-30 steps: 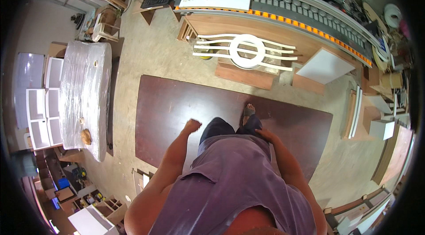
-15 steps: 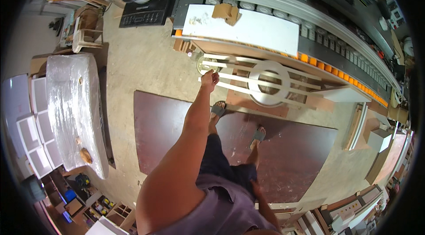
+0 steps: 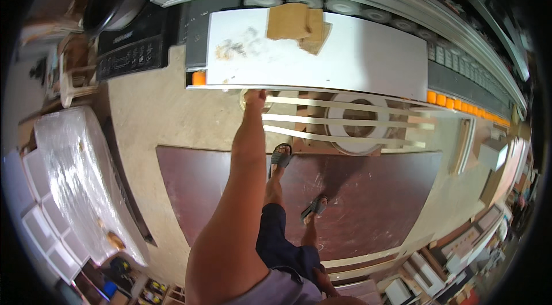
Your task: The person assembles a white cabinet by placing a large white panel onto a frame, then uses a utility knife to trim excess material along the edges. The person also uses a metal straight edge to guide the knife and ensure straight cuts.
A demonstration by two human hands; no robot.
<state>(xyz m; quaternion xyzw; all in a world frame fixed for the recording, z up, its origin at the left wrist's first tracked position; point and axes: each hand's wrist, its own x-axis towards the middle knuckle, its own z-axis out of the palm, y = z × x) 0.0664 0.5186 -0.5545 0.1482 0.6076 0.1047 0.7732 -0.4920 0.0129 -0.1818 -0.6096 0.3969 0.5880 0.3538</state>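
Currently, left hand [image 3: 255, 97]: reached forward at center-left of the frame, arm extended; fingers look curled in. Whether anything is gripped, or the metal front edge [image 3: 322, 93] touched, cannot be told.
Right hand [image 3: 325, 282]: held low by the dark shorts [image 3: 279, 242], bottom center; finger spread cannot be made out.
Pale strips [image 3: 299, 120]: three seen right of the left hand, laid across the white ring [image 3: 335, 112], center to center-right; their left ends are nearest the hand.
White panel [image 3: 391, 63]: laid along the machine, upper center, with brown cardboard [image 3: 290, 22] placed on top.
Orange blocks [image 3: 448, 101]: lined along the machine's front, right of the panel.
Dark board [image 3: 368, 201]: spread across lower center, stood on by sandalled feet [image 3: 280, 157]; its far edge is set just below the ring.
Concrete floor [image 3: 135, 109]: shown as a strip between the wrapped bundle [image 3: 86, 178], left, and the board.
Hidden: a round pale-rimmed object [image 3: 243, 101] is partly covered by the left hand; part of the board is blocked by the arm.
Cut off: black pan [image 3: 115, 0], upper left, dimmed by the lens rim; clutter at lower right is too small to sort.
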